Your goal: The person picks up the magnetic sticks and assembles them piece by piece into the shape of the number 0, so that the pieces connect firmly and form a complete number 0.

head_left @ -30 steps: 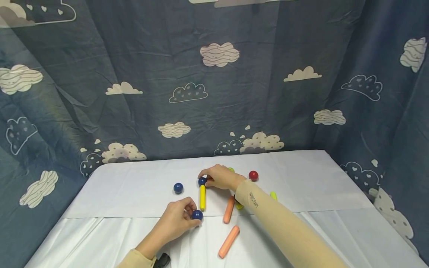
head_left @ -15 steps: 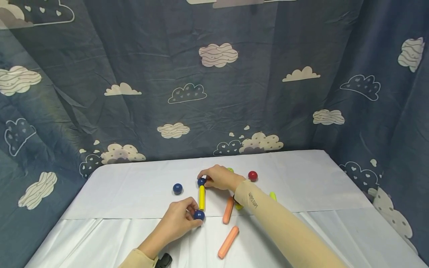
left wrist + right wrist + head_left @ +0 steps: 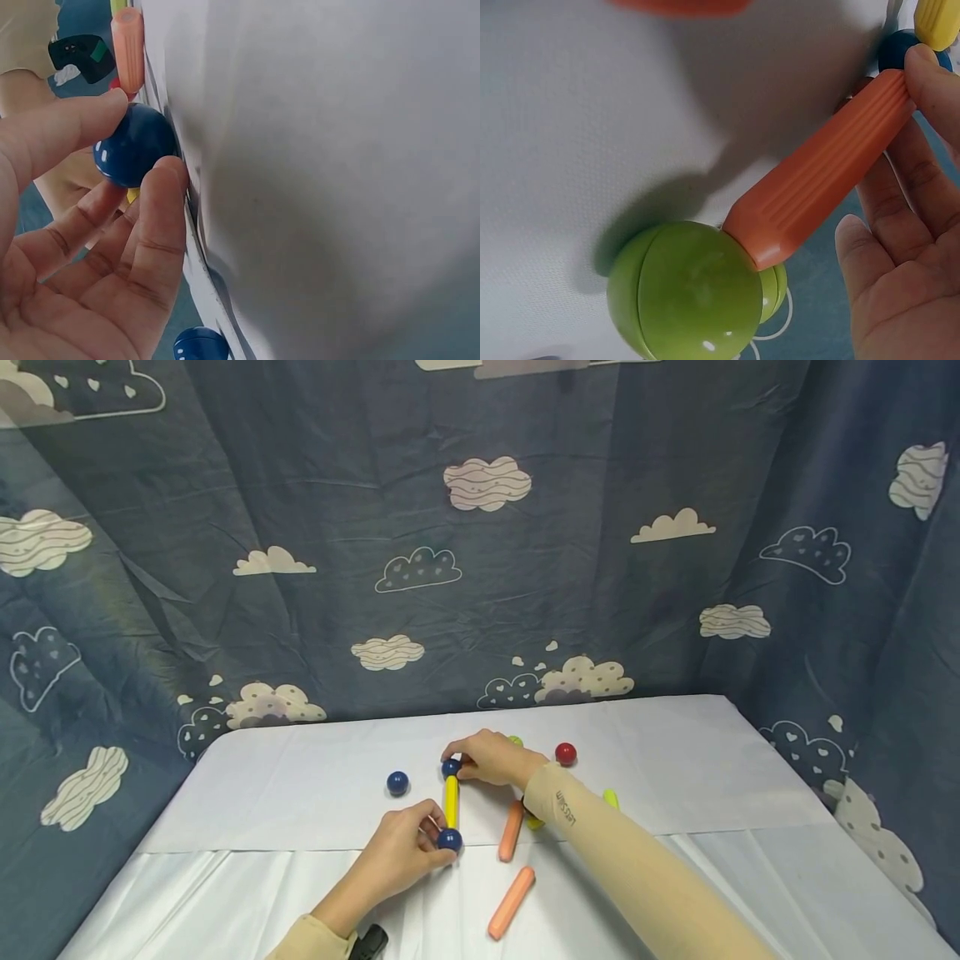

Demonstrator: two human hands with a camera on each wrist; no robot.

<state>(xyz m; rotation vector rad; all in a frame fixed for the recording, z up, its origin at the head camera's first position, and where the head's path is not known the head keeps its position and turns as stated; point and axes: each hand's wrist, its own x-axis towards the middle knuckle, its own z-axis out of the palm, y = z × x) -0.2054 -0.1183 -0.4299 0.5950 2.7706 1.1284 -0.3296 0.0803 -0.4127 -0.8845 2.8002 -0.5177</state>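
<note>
My left hand (image 3: 405, 843) pinches a glossy blue ball (image 3: 449, 841) between thumb and fingers, as the left wrist view also shows. That ball meets the near end of a yellow rod (image 3: 452, 802). At the rod's far end, another blue ball (image 3: 451, 767) is gripped by my right hand (image 3: 491, 758). In the right wrist view a ribbed orange rod (image 3: 821, 172) runs from that blue ball to a green ball (image 3: 697, 292); my right hand hides this rod in the head view.
A loose blue ball (image 3: 397, 783) lies on the white cloth left of the yellow rod. Farther right is a red ball (image 3: 566, 753). Orange rods (image 3: 511, 832) lie near my right forearm, which partly covers a yellow piece (image 3: 534, 822) and a green rod (image 3: 611, 798).
My left hand has brought its blue ball slightly right and up against the yellow rod's near end. The right hand stays in place on its ball.
</note>
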